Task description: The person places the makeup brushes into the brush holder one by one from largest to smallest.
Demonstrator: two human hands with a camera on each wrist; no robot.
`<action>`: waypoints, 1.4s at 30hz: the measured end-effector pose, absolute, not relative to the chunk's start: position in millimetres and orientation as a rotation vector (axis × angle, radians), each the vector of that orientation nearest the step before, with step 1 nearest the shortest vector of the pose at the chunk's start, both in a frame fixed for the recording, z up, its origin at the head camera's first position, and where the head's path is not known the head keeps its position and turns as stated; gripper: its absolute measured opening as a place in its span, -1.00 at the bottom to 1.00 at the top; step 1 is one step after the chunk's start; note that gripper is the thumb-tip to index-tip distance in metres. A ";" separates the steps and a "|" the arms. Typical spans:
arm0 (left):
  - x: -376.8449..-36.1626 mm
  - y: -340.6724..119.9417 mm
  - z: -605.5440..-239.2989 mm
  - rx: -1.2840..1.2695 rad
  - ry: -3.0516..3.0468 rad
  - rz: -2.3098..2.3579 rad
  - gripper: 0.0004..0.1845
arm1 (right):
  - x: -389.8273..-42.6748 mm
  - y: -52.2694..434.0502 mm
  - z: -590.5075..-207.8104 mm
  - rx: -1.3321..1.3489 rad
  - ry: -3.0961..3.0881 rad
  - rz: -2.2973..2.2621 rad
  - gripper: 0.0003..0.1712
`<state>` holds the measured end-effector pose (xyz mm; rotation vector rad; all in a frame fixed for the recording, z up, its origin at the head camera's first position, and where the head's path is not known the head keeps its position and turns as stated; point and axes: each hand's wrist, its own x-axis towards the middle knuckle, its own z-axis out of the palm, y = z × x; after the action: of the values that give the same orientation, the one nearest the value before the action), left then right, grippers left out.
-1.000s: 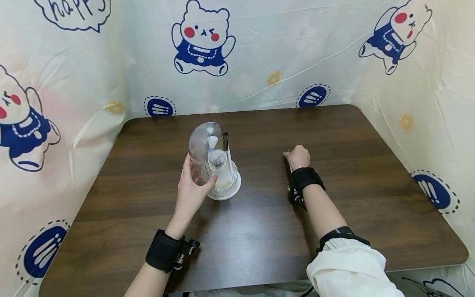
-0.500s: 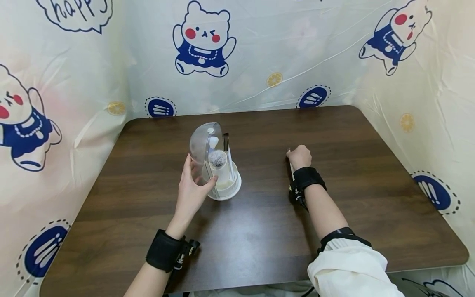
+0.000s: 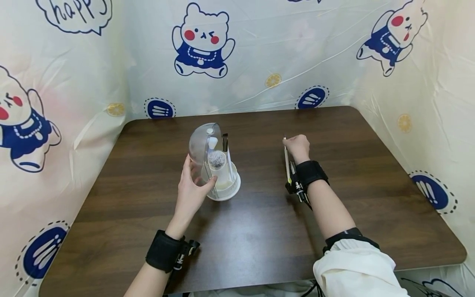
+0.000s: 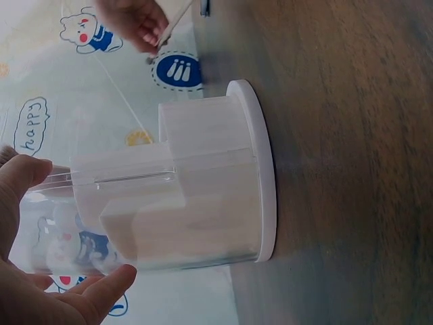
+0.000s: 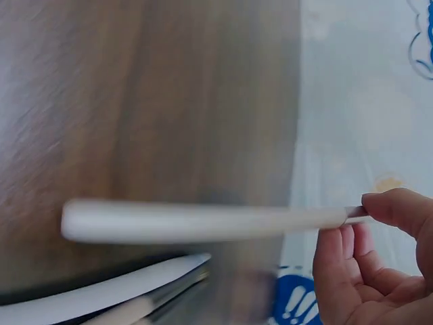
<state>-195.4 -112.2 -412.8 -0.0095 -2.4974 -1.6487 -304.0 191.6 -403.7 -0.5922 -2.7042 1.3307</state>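
Observation:
My left hand (image 3: 191,192) grips the clear domed cover (image 3: 199,142) of an upright brush holder, thumb on one side and fingers on the other. White cups and a white round base (image 4: 262,169) make up the holder. A dark-bristled makeup brush (image 3: 225,142) stands in it, beside a cup with a speckled grey filling (image 3: 217,159). To the right, my right hand (image 3: 298,147) pinches a white-handled makeup brush (image 5: 203,222) by its narrow end, between thumb and fingers. Its handle points back toward me over the table; the fingertips cover the bristle end.
More slim brushes (image 5: 108,291) lie on the brown wooden table (image 3: 252,231), under and beside my right wrist. A printed sheet (image 3: 252,49) with bears stands around the table's back and sides. Black straps with cameras (image 3: 185,251) sit on both wrists.
My right hand has risen and shifted slightly away from me, lifting the white-handled makeup brush from the table. My left hand and the holder have stayed put.

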 end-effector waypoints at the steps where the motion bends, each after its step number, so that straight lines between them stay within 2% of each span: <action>1: -195.3 -112.2 -412.8 -0.009 -2.496 -1.649 0.06 | -304.8 189.8 -400.9 -0.585 -2.691 1.350 -0.63; 21: -195.0 -112.7 -412.3 -0.011 -2.493 -1.649 0.07 | -286.2 104.5 -348.9 -0.062 -2.361 1.735 -0.74; 28: -195.4 -113.0 -412.8 -0.025 -2.483 -1.650 0.07 | -278.6 81.7 -358.4 0.011 -2.295 1.814 -0.76; 42: -195.8 -112.9 -414.4 -0.031 -2.495 -1.644 0.06 | -272.7 56.1 -392.9 0.069 -2.480 1.648 -0.82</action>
<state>-195.8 -112.9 -414.4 -0.0315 -2.4949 -1.6440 -272.7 56.1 -392.9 0.0692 -2.4803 1.6483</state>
